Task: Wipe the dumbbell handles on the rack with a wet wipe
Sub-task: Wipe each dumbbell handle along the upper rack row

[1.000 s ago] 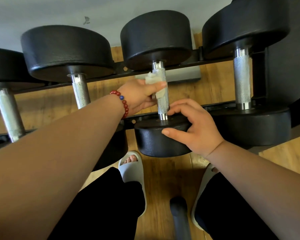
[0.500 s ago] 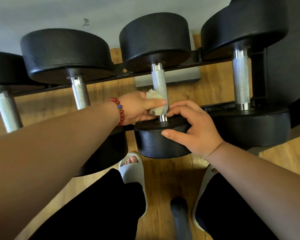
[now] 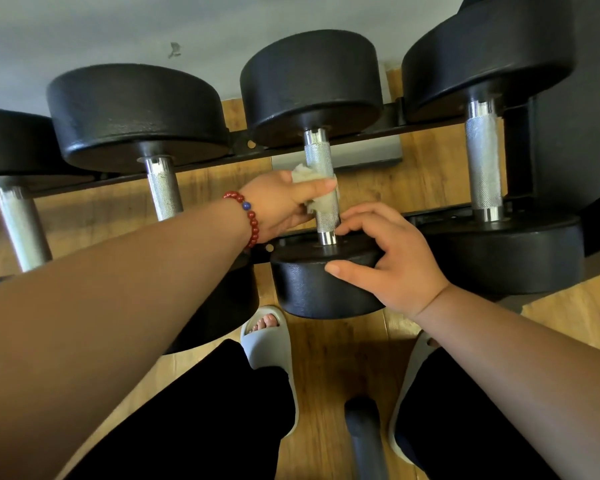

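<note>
Several black dumbbells with knurled silver handles lie across a black rack (image 3: 388,133). My left hand (image 3: 278,202), with a red bead bracelet on the wrist, grips a crumpled white wet wipe (image 3: 321,199) wrapped round the middle of the centre dumbbell's handle (image 3: 317,157). My right hand (image 3: 392,261) holds the near black head (image 3: 312,292) of that same dumbbell, thumb on its side, fingers curled over its top face by the handle's base.
Neighbouring handles stand to the left (image 3: 163,192), far left (image 3: 20,226) and right (image 3: 484,168). A black rack upright (image 3: 568,98) rises at the right. Below are a wooden floor, my feet in grey slippers (image 3: 271,344) and a dark bar (image 3: 364,438).
My left hand slid the wipe down the handle to its base, then back up to the middle. My right hand stayed on the near head.
</note>
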